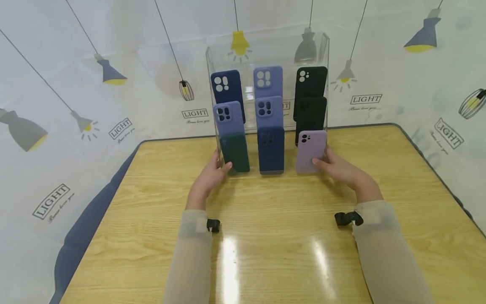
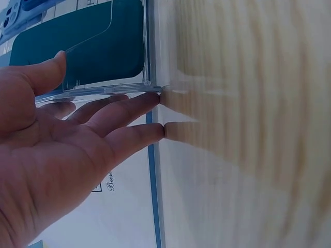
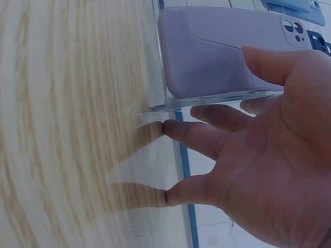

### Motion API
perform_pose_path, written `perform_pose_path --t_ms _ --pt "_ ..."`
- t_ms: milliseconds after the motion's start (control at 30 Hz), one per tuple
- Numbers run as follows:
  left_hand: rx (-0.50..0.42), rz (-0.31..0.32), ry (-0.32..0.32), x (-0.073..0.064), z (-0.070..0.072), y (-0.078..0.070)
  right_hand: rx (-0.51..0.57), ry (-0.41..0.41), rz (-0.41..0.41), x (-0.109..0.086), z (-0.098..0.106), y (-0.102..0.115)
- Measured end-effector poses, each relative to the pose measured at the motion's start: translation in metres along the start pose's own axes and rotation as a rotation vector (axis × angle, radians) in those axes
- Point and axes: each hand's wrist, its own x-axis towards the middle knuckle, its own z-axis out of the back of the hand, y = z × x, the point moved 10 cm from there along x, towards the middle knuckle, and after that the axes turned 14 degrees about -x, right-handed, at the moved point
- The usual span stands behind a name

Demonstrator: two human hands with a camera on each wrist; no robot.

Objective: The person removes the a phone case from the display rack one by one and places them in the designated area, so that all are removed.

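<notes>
A clear acrylic display stand stands on the table with several phone cases in three columns. My left hand holds its lower left side, the thumb in front by a dark green case and the other fingers along the outer side. On the lower right side, my right hand holds the stand the same way, its thumb overlapping a lilac case. Fingertips of both hands touch the tabletop in the wrist views. Between them, a dark blue case fills the bottom of the middle column.
The wooden table reaches back to a pale patterned cloth printed with lamps, close behind the stand. Higher in the stand are blue-violet cases, another dark blue case and black cases.
</notes>
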Motion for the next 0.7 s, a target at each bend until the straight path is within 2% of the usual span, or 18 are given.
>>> perform_pose_path --t_ms 333,700 --pt "-0.019 -0.004 0.021 0.0001 -0.0002 0.0022 -0.007 0.005 -0.01 -0.0033 -0.0008 0.0018" --pt "-0.038 0.002 0.002 -0.0009 0.0021 0.0024 -0.009 0.01 -0.003 -0.0023 -0.0012 0.0001"
